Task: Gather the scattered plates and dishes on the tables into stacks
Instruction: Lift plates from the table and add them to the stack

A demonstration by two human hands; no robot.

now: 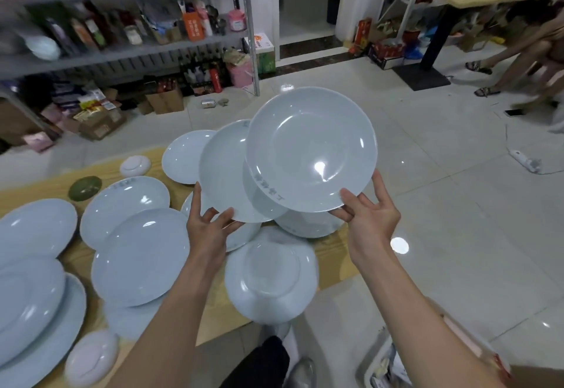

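Observation:
My right hand (367,213) pinches the near rim of a pale blue plate (311,146), lifted and tilted above the table's right end. My left hand (210,219) grips the near rim of a second pale blue plate (225,174), which sits partly under the first. Several more pale blue plates lie scattered on the wooden table (82,253) below: one upside down (271,274) near the front edge, one (140,253) left of my left arm, large oval ones (27,290) at the far left, and another (186,155) at the back.
A small white upturned dish (135,165), a dark green saucer (84,187) and a small white bowl (91,357) sit on the table. Metal shelving (122,21) with bottles and boxes stands behind. Tiled floor (457,204) lies to the right, where a seated person's legs (512,61) show.

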